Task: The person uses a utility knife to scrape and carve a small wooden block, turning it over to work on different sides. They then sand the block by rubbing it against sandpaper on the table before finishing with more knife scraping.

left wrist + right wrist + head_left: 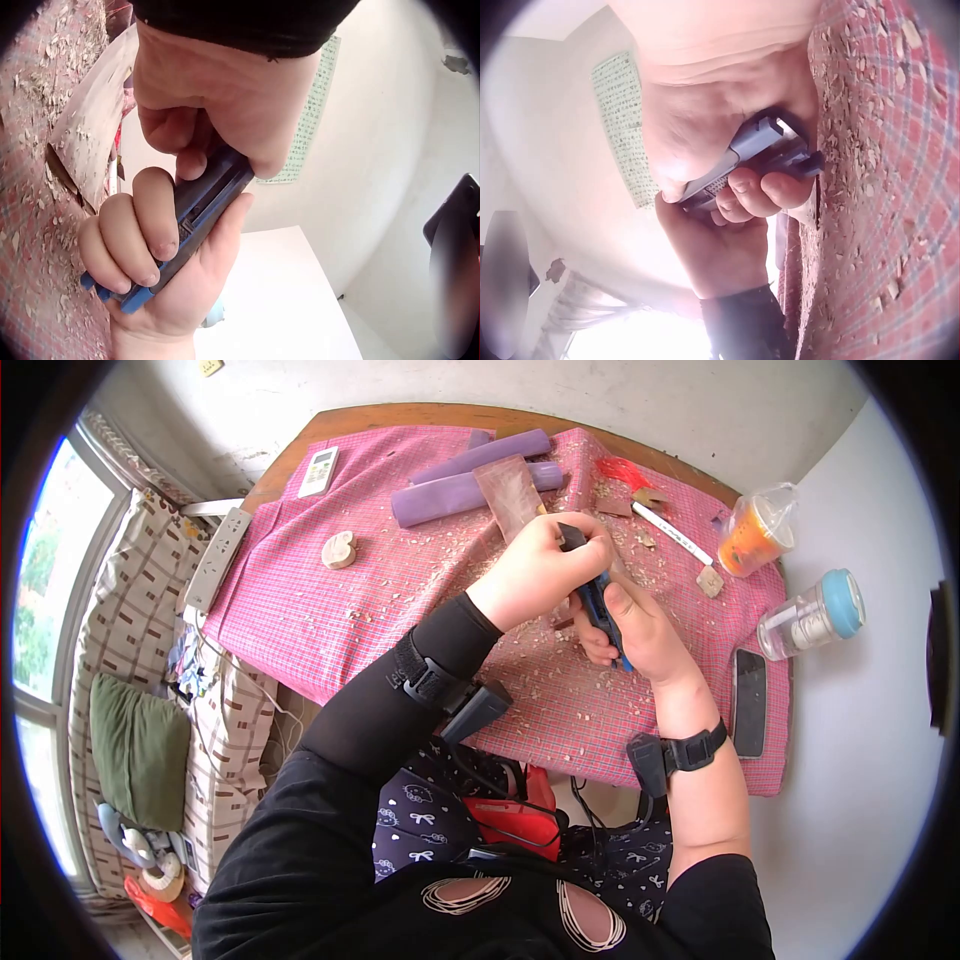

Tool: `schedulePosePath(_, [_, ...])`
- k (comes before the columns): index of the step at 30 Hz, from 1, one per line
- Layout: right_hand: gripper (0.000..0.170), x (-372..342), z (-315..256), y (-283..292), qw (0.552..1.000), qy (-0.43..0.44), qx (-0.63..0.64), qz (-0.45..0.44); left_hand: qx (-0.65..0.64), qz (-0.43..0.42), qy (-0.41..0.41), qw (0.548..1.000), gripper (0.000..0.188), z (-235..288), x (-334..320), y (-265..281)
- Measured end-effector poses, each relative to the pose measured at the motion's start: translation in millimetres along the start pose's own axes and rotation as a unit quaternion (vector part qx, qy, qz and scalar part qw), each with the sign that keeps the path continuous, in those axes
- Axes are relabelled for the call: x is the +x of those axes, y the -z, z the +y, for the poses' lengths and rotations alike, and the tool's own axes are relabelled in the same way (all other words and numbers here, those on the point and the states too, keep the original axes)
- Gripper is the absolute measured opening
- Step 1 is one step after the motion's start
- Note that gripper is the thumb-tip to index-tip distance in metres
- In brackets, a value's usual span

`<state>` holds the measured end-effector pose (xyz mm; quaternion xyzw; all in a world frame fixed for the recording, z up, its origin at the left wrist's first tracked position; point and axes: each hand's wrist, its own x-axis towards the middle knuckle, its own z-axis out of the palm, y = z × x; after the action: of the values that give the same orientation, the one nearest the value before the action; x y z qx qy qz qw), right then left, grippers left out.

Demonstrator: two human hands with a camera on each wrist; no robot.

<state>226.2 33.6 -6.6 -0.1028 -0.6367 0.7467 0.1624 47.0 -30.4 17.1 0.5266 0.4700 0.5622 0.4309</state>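
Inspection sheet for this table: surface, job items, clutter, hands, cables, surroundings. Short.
Surface: pink checked cloth, strewn with pale chips
Job items: blue-and-black tool, held above the cloth; exact type unclear
Clutter: purple rolls, remote, marker, drink cup, bottle, phone
Hands: left hand grips the tool's far end, right hand its near end
Cables: power strip at the table's left edge; dark cables near the lap
Surroundings: window and green cushion on the left; pale wall on the right
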Motion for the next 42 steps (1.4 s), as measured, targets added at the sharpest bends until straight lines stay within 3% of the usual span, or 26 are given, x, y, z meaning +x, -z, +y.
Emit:
schedulePosePath(12, [0.055,-1,1,5,0.999,-0.020,0.025,-0.034,-0.016,-0.023,0.012,1.000,0.022,4,0,0])
schedulePosePath(23, [0.053,5,7,8,0.996,0.054,-0.062,0.041,-0.045,0.033,0.008,0.998,0.025,2,-1,-4])
schedulePosePath(28, [0.048,3,4,12,0.991,0.068,-0.064,0.092,0.020,0.001,-0.040,0.999,0.033,-1,3,4])
schedulePosePath(34, [0.047,3,3,13,0.987,0.085,-0.066,0.119,-0.031,-0.029,-0.042,0.998,0.031,4,-1,-3])
schedulePosePath(41, [0.046,3,0,14,0.985,0.090,-0.089,0.119,-0.043,-0.011,-0.035,0.998,0.028,-11,4,6])
schedulePosePath(42, [0.046,4,-1,14,0.985,0.090,-0.089,0.119,-0.090,-0.014,0.018,0.996,0.027,-6,3,5])
